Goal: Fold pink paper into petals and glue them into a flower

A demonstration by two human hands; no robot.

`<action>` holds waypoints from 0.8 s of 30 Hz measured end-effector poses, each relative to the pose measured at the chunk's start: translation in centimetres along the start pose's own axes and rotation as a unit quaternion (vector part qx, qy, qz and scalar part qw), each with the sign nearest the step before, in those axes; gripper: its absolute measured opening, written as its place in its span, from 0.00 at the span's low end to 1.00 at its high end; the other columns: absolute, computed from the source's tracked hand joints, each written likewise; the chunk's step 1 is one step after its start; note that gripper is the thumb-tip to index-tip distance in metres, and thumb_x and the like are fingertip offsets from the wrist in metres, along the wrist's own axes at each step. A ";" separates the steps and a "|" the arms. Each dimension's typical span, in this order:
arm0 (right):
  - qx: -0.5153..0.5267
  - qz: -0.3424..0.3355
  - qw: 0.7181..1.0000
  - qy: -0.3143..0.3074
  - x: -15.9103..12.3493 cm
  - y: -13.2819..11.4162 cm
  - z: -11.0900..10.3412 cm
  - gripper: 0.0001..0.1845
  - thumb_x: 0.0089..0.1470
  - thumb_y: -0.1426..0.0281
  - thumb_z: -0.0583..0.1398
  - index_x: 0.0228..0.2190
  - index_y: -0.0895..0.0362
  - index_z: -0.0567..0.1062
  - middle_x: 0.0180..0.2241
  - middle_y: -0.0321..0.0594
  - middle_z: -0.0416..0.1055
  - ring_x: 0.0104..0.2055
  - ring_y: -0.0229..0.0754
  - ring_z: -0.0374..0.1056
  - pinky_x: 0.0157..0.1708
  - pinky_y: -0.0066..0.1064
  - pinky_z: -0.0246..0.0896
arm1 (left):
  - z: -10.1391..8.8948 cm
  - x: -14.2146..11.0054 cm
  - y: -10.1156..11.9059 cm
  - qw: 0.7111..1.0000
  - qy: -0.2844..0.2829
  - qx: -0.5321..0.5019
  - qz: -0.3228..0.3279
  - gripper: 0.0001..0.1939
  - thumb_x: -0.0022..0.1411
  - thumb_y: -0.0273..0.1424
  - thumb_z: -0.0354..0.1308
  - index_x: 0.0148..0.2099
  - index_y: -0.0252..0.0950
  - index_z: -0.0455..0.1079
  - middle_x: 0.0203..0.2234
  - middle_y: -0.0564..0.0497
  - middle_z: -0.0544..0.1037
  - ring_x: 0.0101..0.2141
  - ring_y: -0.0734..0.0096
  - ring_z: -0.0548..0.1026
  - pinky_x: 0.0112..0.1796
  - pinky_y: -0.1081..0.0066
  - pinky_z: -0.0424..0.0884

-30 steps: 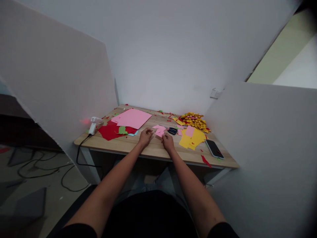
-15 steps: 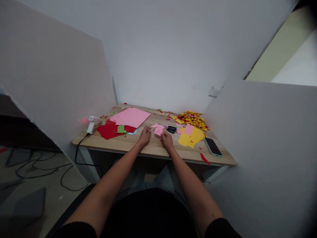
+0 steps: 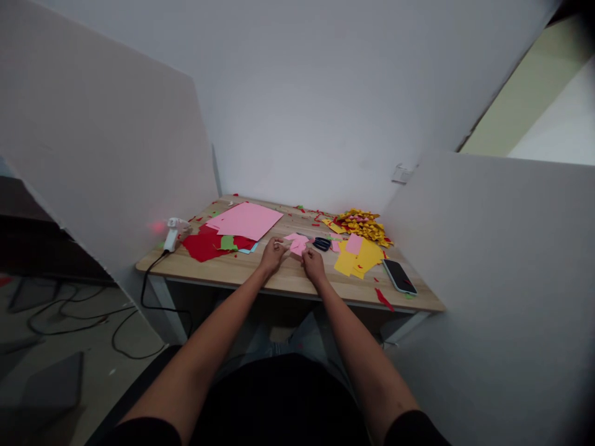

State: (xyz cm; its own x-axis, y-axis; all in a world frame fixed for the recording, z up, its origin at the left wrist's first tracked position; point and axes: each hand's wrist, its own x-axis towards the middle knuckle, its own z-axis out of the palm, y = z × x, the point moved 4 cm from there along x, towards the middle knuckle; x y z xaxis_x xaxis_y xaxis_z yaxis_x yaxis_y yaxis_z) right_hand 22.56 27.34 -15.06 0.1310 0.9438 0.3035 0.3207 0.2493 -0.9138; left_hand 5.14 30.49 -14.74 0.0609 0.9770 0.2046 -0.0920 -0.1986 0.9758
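Observation:
Small cut pieces of pink paper (image 3: pixel 298 245) lie on the table between my two hands. My left hand (image 3: pixel 272 256) is closed in a pinch just left of them; a tiny pale bit shows at its fingertips, too small to name. My right hand (image 3: pixel 314 265) has its fingers pressed together on the lower right edge of the pink paper. Just beyond that hand rest scissors with dark handles (image 3: pixel 321 243), their blades partly covered by the pink pieces.
Large pink sheets (image 3: pixel 253 220) and red paper (image 3: pixel 201 245) lie left, beside a white glue gun (image 3: pixel 171 235) with a black cord. Yellow sheets (image 3: pixel 369 255), a heap of folded yellow pieces (image 3: pixel 365 224) and a phone (image 3: pixel 400 276) are right. Partitions flank the table (image 3: pixel 288 282).
My left hand has shifted very slightly toward the pink pieces. The right hand and the things on the table look the same.

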 end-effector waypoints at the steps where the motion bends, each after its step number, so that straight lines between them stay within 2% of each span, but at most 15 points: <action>1: 0.001 -0.001 1.000 -0.002 0.0 0.0 0.0 0.18 0.63 0.61 0.60 0.51 0.57 0.73 0.51 0.44 0.72 0.47 0.45 0.72 0.46 0.42 0.72 | 0.0 0.0 0.1 1.000 -0.001 -0.003 0.002 0.19 0.68 0.37 0.59 0.57 0.34 0.68 0.50 0.44 0.74 0.46 0.62 0.76 0.46 0.57 0.76; 15: 0.010 -0.002 1.000 0.000 0.3 0.4 0.1 0.17 0.64 0.61 0.60 0.50 0.57 0.73 0.51 0.44 0.72 0.47 0.45 0.72 0.46 0.42 0.72 | 0.5 0.2 -0.4 0.997 -0.065 -0.020 -0.028 0.18 0.68 0.37 0.59 0.56 0.33 0.69 0.50 0.44 0.75 0.46 0.63 0.76 0.45 0.58 0.76; 24: 0.020 0.000 1.000 -0.006 0.6 0.6 0.1 0.17 0.64 0.61 0.60 0.50 0.57 0.73 0.50 0.44 0.72 0.47 0.44 0.72 0.46 0.42 0.72 | 0.3 0.2 -0.9 0.997 -0.061 0.009 -0.049 0.18 0.68 0.37 0.59 0.55 0.33 0.69 0.49 0.44 0.75 0.45 0.63 0.76 0.44 0.58 0.77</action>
State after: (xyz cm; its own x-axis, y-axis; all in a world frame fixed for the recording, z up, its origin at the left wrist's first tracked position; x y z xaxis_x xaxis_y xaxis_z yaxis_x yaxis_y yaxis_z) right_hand 22.71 28.13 -15.49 0.1196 0.9464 0.2999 0.2838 0.2569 -0.9238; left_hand 5.53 30.87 -15.50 0.1887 0.9752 0.1157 -0.0614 -0.1058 0.9925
